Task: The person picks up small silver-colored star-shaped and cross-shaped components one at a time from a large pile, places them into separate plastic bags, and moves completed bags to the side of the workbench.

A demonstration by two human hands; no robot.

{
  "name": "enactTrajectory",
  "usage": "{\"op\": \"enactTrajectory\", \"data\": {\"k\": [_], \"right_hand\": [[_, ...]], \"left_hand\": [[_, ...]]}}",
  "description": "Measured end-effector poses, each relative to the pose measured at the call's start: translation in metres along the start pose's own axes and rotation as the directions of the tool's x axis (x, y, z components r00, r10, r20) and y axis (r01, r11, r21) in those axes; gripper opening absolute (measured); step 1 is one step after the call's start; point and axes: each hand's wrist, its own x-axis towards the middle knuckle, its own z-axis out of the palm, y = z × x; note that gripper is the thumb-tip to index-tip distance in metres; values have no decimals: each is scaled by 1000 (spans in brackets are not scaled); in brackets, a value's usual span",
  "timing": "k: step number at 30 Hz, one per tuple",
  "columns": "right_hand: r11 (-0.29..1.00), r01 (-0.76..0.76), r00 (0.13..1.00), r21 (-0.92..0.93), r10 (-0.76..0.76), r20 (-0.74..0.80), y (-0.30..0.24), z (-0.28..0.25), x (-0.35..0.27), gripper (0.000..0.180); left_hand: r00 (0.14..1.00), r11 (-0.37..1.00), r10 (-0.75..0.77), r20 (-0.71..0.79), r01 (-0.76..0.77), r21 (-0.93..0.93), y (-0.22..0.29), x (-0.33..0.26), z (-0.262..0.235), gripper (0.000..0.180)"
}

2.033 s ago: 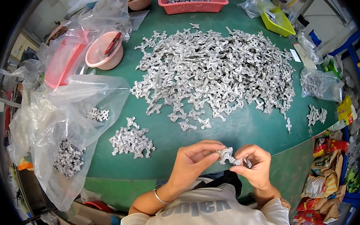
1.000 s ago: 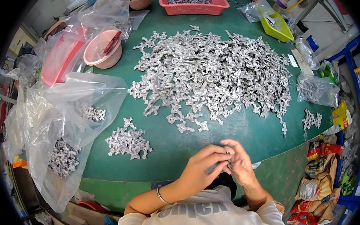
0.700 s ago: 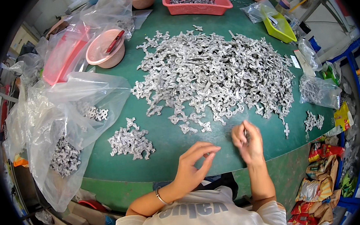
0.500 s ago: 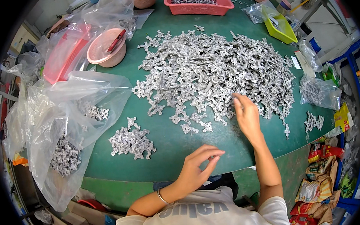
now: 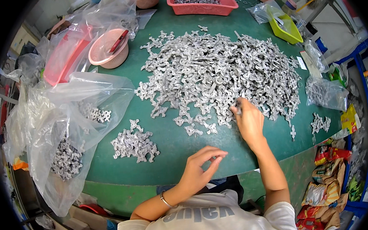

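A wide heap of small grey cross-shaped metal parts (image 5: 215,71) covers the middle of the green table (image 5: 170,170). At its near edge, my right hand (image 5: 250,121) pinches one small metal part (image 5: 238,105) between thumb and fingers. Other parts of the heap lie right beside those fingertips. My left hand (image 5: 201,166) hovers over the table's near edge, fingers stretched and slightly curved, thumb a little apart, with nothing seen in it. To its left sits a smaller pile of the same parts (image 5: 135,145).
At the left spreads a clear plastic bag (image 5: 102,88) with metal parts inside. Behind it are a pink bowl (image 5: 119,60) holding a red-handled tool and a pink basket (image 5: 62,59). A red tray (image 5: 202,8) stands far back, a yellow-green tray (image 5: 288,30) far right. Few parts (image 5: 320,123) lie right.
My right hand has drawn slightly nearer and left at the heap's edge, its fingers curling round a metal part that now shows between them. My left hand has barely moved.
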Motion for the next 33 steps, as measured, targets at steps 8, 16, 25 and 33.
{"op": "enactTrajectory", "data": {"k": [8, 16, 25, 33], "right_hand": [[992, -54, 998, 112, 50, 40, -7, 1, -5, 24], [522, -300, 949, 798, 77, 305, -31, -45, -38, 17], [188, -492, 863, 850, -30, 505, -37, -39, -59, 21], [-359, -512, 839, 781, -12, 544, -30, -24, -68, 37]], "left_hand": [[1000, 1000, 5, -27, -5, -11, 6, -4, -3, 16], [967, 833, -216, -138, 108, -542, 1, -6, -8, 31], [875, 395, -371, -311, -154, -906, -21, 13, -66, 21], [600, 696, -80, -796, -538, -476, 1, 9, -83, 58]]}}
